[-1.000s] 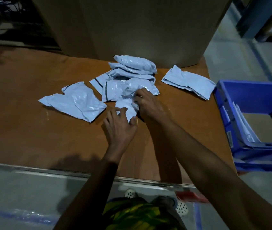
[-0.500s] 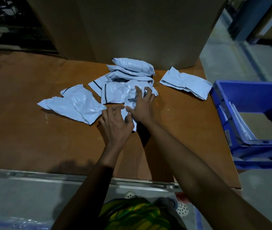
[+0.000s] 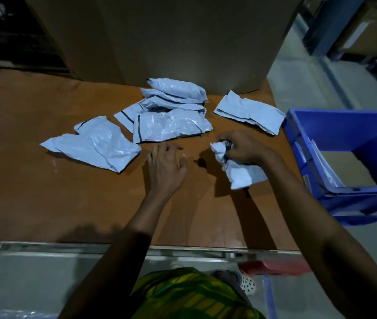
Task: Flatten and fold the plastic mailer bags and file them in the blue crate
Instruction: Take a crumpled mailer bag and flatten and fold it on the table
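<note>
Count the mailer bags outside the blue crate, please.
About 7: one crumpled bag at the left, four overlapping in the middle pile, one flat bag near the crate, one wadded bag in the right hand. The pile may hide more.

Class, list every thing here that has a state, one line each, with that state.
crumpled mailer, bunched up, held.
right-hand grip, curled round the crumpled mailer.
left-hand grip, open, fingers spread, holding nothing.
mailer pile, wrinkled, unfolded, not yet filed.
blue crate, open-topped, a few flat mailers standing inside.

Probably a warehouse: big carton (image 3: 182,38), blue crate (image 3: 344,130).
</note>
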Demonstrator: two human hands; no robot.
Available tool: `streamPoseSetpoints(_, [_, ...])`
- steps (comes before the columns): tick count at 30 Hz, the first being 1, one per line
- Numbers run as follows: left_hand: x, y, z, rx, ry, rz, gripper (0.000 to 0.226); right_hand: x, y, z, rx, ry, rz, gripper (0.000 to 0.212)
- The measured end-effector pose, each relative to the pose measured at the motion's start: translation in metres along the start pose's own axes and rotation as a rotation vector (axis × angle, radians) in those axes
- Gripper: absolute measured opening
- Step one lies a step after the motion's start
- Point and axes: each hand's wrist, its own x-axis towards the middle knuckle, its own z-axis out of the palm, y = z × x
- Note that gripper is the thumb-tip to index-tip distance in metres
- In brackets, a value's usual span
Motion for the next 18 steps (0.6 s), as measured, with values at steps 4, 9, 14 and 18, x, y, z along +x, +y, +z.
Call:
streamPoseSetpoints(4, [-0.01, 0.012, 0.011, -0.054, -0.076, 0.045, 0.023, -0.022, 0.01, 0.036, -0.083, -0.225, -0.103, 0.054])
streamPoseSetpoints(9, [-0.016, 0.019, 0.012, -0.054, -0.124, 0.09, 0.023, -0.055, 0.021, 0.006, 0.062, 0.116, -0.062, 0.088])
streamPoseSetpoints(14, [-0.018, 0.057, 0.003, -0.15, -0.116, 0.135, 0.028, -0.103, 0.03, 0.048, 0.104, 0.507, 0.174, 0.049])
streamPoseSetpoints(18, [-0.021, 0.088, 0.007, -0.178, -0.156, 0.364, 0.037, -0.112, 0.016, 0.115, 0.045, 0.586, 0.327, 0.052])
